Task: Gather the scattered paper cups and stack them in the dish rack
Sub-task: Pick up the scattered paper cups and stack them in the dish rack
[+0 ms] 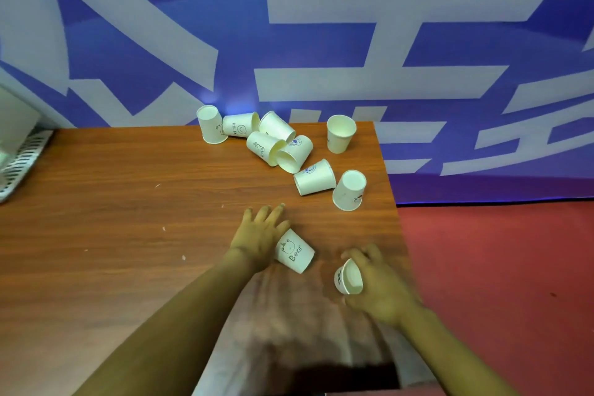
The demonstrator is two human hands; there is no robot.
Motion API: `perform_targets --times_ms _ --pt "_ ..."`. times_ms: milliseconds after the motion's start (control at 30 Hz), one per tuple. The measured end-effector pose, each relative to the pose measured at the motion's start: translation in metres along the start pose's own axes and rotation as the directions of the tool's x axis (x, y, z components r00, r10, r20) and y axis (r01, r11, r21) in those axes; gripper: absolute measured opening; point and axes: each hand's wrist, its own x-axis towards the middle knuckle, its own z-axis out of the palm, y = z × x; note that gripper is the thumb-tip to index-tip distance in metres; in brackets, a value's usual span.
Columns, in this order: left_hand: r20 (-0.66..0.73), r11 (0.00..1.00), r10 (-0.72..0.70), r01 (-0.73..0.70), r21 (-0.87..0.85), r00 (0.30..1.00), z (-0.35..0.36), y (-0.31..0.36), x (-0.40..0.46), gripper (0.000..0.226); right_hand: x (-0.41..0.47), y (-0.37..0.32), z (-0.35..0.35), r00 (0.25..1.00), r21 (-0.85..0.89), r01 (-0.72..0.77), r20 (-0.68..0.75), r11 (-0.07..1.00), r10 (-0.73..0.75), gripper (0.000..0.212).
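Note:
My left hand [260, 235] lies over a white paper cup printed "Bear" [294, 255], which lies on its side on the wooden table [128, 202]; the fingers stretch forward, the palm covers the cup's mouth end. My right hand [376, 286] grips another white paper cup [348, 278], mouth turned toward me, just above the table's right edge. Several more white cups are scattered farther back: one upright [340, 133], two upside down [210, 124] [349, 190], and others lying on their sides [313, 177]. The white slotted dish rack [22, 164] sits at the far left edge.
The table's right edge runs beside my right hand, with red floor [498, 283] beyond it. A blue and white banner [321, 42] stands behind the table. A pale, blurred cloth-like surface [289, 331] lies between my forearms near the front edge.

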Motion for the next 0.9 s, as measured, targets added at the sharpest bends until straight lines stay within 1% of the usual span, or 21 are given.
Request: perform_targets --times_ms 33,100,133,200,233,267,333,433,500,600,667,700,800,900 --pt "-0.004 0.998 -0.013 0.013 -0.058 1.0 0.0 -0.002 -0.005 0.067 0.001 -0.003 0.0 1.0 0.019 0.004 -0.011 1.0 -0.004 0.07" --pt "-0.006 0.969 -0.046 0.043 -0.242 0.999 -0.001 -0.009 -0.018 0.07 0.001 -0.013 0.0 0.999 0.031 0.026 -0.035 0.999 -0.025 0.068" --pt "-0.003 0.932 -0.06 0.055 -0.359 0.998 -0.001 -0.014 -0.024 0.072 0.002 -0.019 -0.001 0.998 0.027 0.04 -0.046 0.999 -0.039 0.067" --pt "-0.013 0.807 -0.074 0.052 -0.588 0.997 0.002 -0.026 -0.037 0.07 0.004 -0.036 -0.003 0.995 0.013 0.064 -0.076 0.998 -0.062 0.065" --pt "-0.024 0.753 -0.076 0.042 -0.657 0.997 0.004 -0.033 -0.044 0.067 0.006 -0.046 -0.004 0.993 0.003 0.075 -0.096 0.997 -0.075 0.064" --pt "-0.028 0.719 -0.082 0.04 -0.693 0.996 0.006 -0.04 -0.05 0.066 0.008 -0.056 -0.005 0.989 -0.01 0.09 -0.117 0.996 -0.091 0.064" --pt "-0.018 0.684 -0.099 0.055 -0.728 0.995 0.006 -0.057 -0.063 0.071 0.011 -0.079 -0.007 0.981 -0.03 0.111 -0.159 0.993 -0.115 0.064" --pt "-0.037 0.621 -0.156 0.069 -0.781 0.987 0.004 -0.094 -0.086 0.067 0.015 -0.118 -0.005 0.962 -0.04 0.135 -0.234 0.99 -0.141 0.069" --pt "-0.086 0.576 -0.211 0.053 -0.816 0.974 0.005 -0.126 -0.106 0.067 0.017 -0.149 0.002 0.949 -0.045 0.144 -0.276 0.989 -0.151 0.074" --pt "-0.164 0.5 -0.284 0.0 -0.866 0.945 0.015 -0.181 -0.141 0.071 0.02 -0.207 0.02 0.943 0.011 0.147 -0.304 0.989 -0.137 0.081" --pt "-0.208 0.448 -0.333 -0.04 -0.893 0.92 0.025 -0.219 -0.167 0.071 0.024 -0.253 0.038 0.934 0.016 0.166 -0.323 0.986 -0.152 0.077" --pt "-0.222 0.436 -0.359 -0.047 -0.899 0.907 0.031 -0.238 -0.18 0.07 0.027 -0.278 0.049 0.928 -0.001 0.178 -0.333 0.984 -0.168 0.075" --pt "-0.255 0.45 -0.433 -0.037 -0.892 0.865 0.046 -0.294 -0.218 0.069 0.037 -0.346 0.078 0.914 -0.036 0.214 -0.344 0.976 -0.213 0.073" --pt "-0.305 0.498 -0.474 -0.034 -0.866 0.826 0.055 -0.336 -0.247 0.064 0.044 -0.396 0.101 0.909 -0.071 0.239 -0.333 0.968 -0.249 0.072"
